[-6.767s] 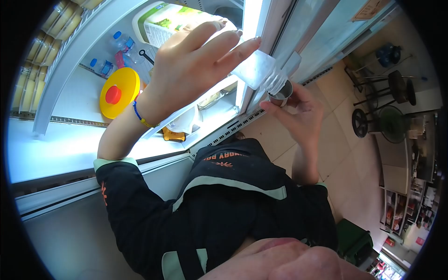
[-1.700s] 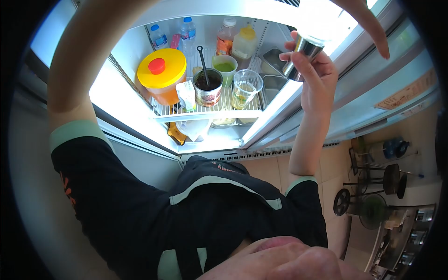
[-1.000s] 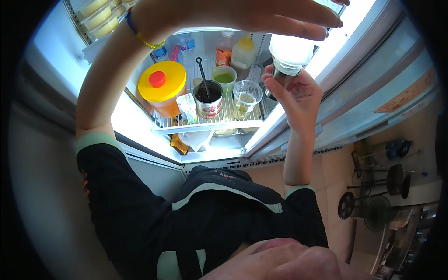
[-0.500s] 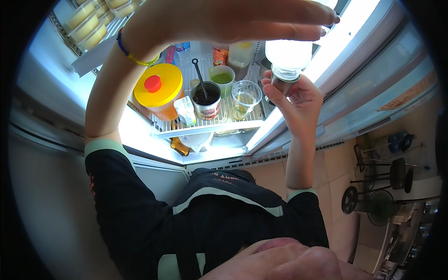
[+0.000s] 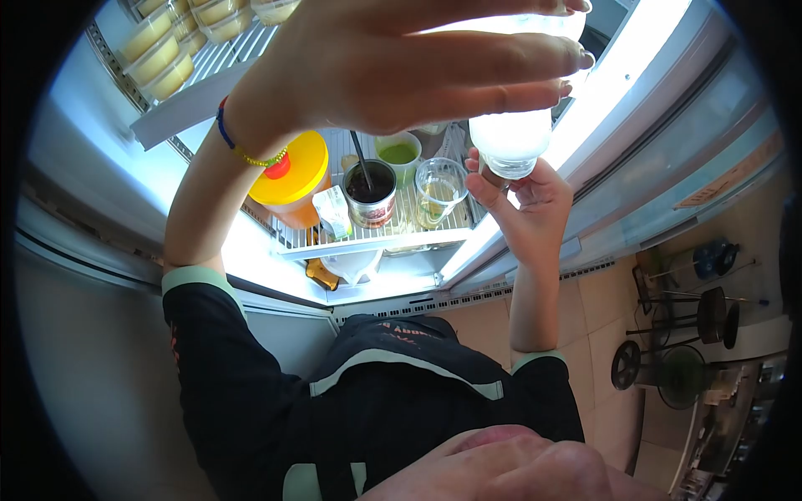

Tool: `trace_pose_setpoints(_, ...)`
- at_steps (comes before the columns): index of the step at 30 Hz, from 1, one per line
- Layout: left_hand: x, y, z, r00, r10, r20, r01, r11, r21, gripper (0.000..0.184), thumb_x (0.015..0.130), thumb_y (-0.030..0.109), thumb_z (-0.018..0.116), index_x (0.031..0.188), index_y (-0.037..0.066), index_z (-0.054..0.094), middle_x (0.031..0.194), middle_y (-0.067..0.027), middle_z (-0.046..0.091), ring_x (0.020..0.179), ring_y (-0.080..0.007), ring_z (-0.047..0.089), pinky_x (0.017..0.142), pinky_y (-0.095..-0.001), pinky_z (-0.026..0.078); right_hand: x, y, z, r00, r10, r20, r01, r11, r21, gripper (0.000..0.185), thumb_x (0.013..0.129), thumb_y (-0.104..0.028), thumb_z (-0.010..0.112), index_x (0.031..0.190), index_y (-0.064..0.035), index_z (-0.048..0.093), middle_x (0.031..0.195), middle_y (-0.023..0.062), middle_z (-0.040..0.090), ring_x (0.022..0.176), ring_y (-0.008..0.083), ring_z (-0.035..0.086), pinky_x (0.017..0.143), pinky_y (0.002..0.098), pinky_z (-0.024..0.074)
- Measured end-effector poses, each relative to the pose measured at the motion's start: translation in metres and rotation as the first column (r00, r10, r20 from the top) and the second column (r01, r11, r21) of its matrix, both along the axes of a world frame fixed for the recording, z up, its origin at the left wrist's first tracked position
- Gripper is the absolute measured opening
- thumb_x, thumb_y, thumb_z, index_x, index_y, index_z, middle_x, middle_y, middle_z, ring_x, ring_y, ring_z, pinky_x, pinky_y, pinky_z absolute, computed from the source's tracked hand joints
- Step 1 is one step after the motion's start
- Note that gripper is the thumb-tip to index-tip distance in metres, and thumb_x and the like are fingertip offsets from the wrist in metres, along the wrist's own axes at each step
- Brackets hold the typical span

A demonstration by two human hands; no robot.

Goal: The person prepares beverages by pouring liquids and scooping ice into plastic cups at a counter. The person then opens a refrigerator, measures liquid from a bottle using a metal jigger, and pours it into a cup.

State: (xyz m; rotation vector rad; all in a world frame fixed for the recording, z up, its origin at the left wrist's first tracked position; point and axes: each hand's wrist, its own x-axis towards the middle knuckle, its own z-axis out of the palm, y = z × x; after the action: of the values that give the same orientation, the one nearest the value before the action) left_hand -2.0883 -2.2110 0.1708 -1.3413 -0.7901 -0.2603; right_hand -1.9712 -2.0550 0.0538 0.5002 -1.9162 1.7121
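My left hand [image 5: 393, 79], with a beaded bracelet at the wrist, reaches across the top of the view. Its fingers lie over a white bottle [image 5: 511, 134] that is washed out by glare; the thumb is hidden. The bottle's clear neck points down in the view, toward me. At that neck my right hand [image 5: 535, 217] is closed, thumb and fingers around the end; a cap there cannot be made out clearly. Left of the right hand, a clear plastic cup [image 5: 440, 192] stands on the fridge shelf [image 5: 376, 247].
An open can [image 5: 370, 196] with a dark handle in it, a cup of green liquid [image 5: 399, 153] and a yellow-lidded container [image 5: 292, 179] share the shelf. Stacked pale tubs [image 5: 159, 67] fill the upper left. Fridge doors flank both arms. Stools [image 5: 710, 321] stand at the right.
Both the left hand and the bottle sit lower in the view, and the left fingers are spread wider. The left hand covers more of the shelf. My right hand stays at the neck.
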Motion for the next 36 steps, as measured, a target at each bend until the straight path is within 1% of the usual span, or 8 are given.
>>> trace_pose_setpoints(2,-0.006,0.021,-0.002,0.985,-0.171,-0.020,0.172,0.979,0.112,0.022,0.069,0.019,0.082,0.087,0.026,0.071,0.107,0.0108,0.068,0.120,-0.0058,0.053,0.116,-0.0654,0.009,0.000,0.001,-0.001,1.000,0.009,0.004,-0.009,1.000,-0.003,0.028,0.077,-0.006,0.079,0.101,0.0004,0.066,0.098,0.0122,0.071,0.091,0.0161,0.068,0.083,0.0289,0.0522)
trace_pose_setpoints(6,0.002,0.014,-0.001,0.998,-0.060,0.010,0.058,0.989,0.138,0.020,0.072,0.020,0.080,0.088,0.028,0.071,0.108,0.0127,0.067,0.120,-0.0045,0.052,0.117,-0.0642,0.007,0.001,0.002,-0.002,1.000,0.005,-0.002,-0.005,1.000,0.006,0.028,0.077,-0.005,0.079,0.100,0.0003,0.066,0.097,0.0121,0.071,0.091,0.0161,0.068,0.083,0.0293,0.0520)
trace_pose_setpoints(15,0.036,-0.028,0.003,0.893,0.449,0.013,-0.444,0.886,-0.134,0.015,0.083,0.036,0.072,0.095,0.026,0.070,0.118,0.0130,0.064,0.126,-0.0071,0.048,0.116,-0.0651,0.003,0.005,0.002,-0.002,0.999,0.021,-0.033,-0.022,1.000,-0.016,0.034,0.076,-0.002,0.079,0.107,0.0014,0.066,0.097,0.0115,0.071,0.091,0.0159,0.068,0.083,0.0290,0.0518)
trace_pose_setpoints(18,0.019,0.001,-0.005,0.978,0.202,0.056,-0.203,0.979,0.010,0.014,0.085,0.038,0.069,0.094,0.027,0.070,0.118,0.0136,0.063,0.126,-0.0058,0.047,0.116,-0.0650,0.003,0.006,0.003,0.000,1.000,0.019,-0.015,-0.020,1.000,-0.021,0.033,0.076,-0.002,0.079,0.106,0.0016,0.066,0.097,0.0114,0.071,0.090,0.0154,0.068,0.083,0.0287,0.0518)
trace_pose_setpoints(20,0.016,0.001,-0.009,0.973,0.224,0.048,-0.225,0.974,0.018,0.012,0.086,0.038,0.068,0.092,0.028,0.070,0.117,0.0141,0.064,0.125,-0.0047,0.048,0.116,-0.0651,0.003,0.006,0.004,-0.001,1.000,0.017,-0.013,-0.018,0.999,-0.032,0.033,0.076,-0.002,0.079,0.106,0.0016,0.066,0.097,0.0113,0.071,0.090,0.0151,0.068,0.082,0.0284,0.0518)
trace_pose_setpoints(21,0.032,-0.020,-0.005,0.903,0.428,0.035,-0.423,0.900,-0.108,0.011,0.086,0.037,0.068,0.092,0.029,0.070,0.116,0.0143,0.064,0.124,-0.0042,0.049,0.116,-0.0650,0.004,0.007,0.004,-0.002,1.000,0.016,-0.012,-0.016,0.999,-0.038,0.033,0.076,-0.002,0.079,0.106,0.0016,0.066,0.097,0.0113,0.071,0.089,0.0150,0.068,0.082,0.0282,0.0518)
trace_pose_setpoints(25,0.020,0.008,-0.021,0.981,0.142,0.133,-0.155,0.983,0.095,0.009,0.085,0.037,0.069,0.090,0.030,0.070,0.115,0.0151,0.064,0.122,-0.0032,0.050,0.117,-0.0646,0.004,0.007,0.004,-0.002,1.000,0.013,-0.027,-0.014,0.999,-0.038,0.032,0.076,-0.002,0.079,0.106,0.0017,0.066,0.097,0.0110,0.071,0.088,0.0144,0.067,0.081,0.0272,0.0516)
trace_pose_setpoints(36,0.025,0.007,-0.024,0.971,0.195,0.141,-0.211,0.972,0.108,0.010,0.082,0.037,0.070,0.090,0.031,0.070,0.114,0.0172,0.064,0.121,-0.0019,0.051,0.117,-0.0658,-0.001,0.009,0.004,-0.003,1.000,0.008,-0.021,-0.010,0.998,-0.067,0.028,0.076,-0.001,0.078,0.102,0.0023,0.066,0.096,0.0109,0.071,0.089,0.0139,0.067,0.081,0.0271,0.0510)
